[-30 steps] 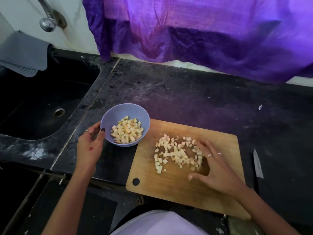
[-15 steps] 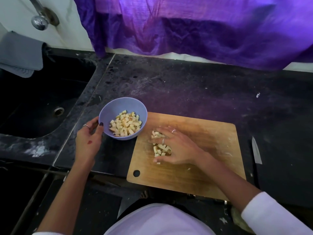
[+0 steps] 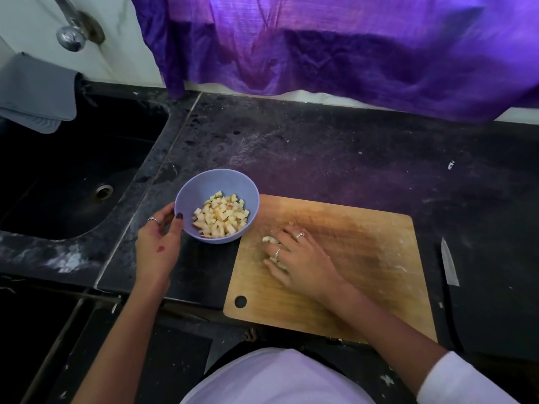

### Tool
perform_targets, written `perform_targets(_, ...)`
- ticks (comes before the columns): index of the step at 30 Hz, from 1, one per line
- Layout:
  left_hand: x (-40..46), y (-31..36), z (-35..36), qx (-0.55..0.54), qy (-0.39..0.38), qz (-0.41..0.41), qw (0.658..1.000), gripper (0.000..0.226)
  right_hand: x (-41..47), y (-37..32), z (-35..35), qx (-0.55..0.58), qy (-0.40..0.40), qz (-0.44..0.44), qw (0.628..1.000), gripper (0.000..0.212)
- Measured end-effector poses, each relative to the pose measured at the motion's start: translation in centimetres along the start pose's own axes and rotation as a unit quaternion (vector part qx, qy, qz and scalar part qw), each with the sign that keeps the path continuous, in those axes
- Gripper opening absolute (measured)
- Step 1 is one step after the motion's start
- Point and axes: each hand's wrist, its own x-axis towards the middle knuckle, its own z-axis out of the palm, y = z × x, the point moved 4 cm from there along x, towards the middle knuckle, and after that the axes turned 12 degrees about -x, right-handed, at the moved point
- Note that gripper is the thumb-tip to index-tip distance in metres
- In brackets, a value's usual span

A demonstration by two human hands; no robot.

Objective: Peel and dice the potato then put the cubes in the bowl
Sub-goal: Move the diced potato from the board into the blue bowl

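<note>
left hand [image 3: 159, 246] grips round plastic bowl [image 3: 186, 196] | right hand [image 3: 300, 258] cupped over pale cubes [image 3: 269, 239] | wooden board [image 3: 364, 258]

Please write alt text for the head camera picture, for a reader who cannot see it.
A right hand gathers potato cubes on a wooden cutting board while the left hand holds a purple bowl of cubes beside it. A knife lies right of the board on the dark counter.

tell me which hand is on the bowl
The left hand: it holds the bowl by its left rim. The right hand lies on the board, covering potato cubes.
</note>
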Motion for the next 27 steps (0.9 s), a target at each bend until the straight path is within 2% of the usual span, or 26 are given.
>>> perform_targets(4,-0.1,0.2,0.1,-0.002,-0.009,0.001,1.000,0.035,-1.8,1.2,-0.3,-0.012,0.080,-0.018,0.997,0.021)
perform_targets(7,-0.3,0.4,0.2,-0.002,-0.009,0.006,1.000,0.035,-1.7,1.7,-0.4,-0.064,0.103,-0.018,0.992,0.024)
perform_targets(11,-0.4,0.5,0.0,-0.002,-0.013,0.002,1.000,0.036,0.3,1.7,-0.5,-0.092,0.051,0.028,0.994,0.026)
perform_targets(14,-0.4,0.8,-0.1,-0.007,-0.020,0.003,1.000,0.035,1.6,2.7,-1.8,0.018,-0.009,0.157,0.987,0.017)
perform_targets(16,-0.5,0.8,-0.2,-0.008,-0.023,0.006,1.000,0.034,2.4,4.1,-2.5,0.179,-0.110,0.261,0.942,0.018)
perform_targets(18,-0.6,0.9,-0.2,-0.008,-0.026,0.006,1.000,0.035,2.8,5.4,-3.3,0.323,-0.191,0.336,0.864,0.016)
perform_targets(20,-0.7,1.0,-0.1,-0.006,-0.026,0.008,1.000,0.035,3.2,6.2,-4.3,0.452,-0.213,0.387,0.775,0.020)
perform_targets(23,-0.8,1.3,0.0,-0.002,-0.026,0.014,1.000,0.036,5.4,5.9,-5.9,0.598,-0.211,0.393,0.666,0.021)
perform_targets(26,-0.8,1.6,-0.1,-0.002,-0.031,0.016,0.999,0.035,9.8,3.8,-7.4,0.699,-0.209,0.348,0.589,0.027)
perform_targets(27,-0.8,1.7,-0.1,0.000,-0.034,0.017,0.999,0.035,11.2,2.8,-7.8,0.717,-0.214,0.327,0.577,0.029)
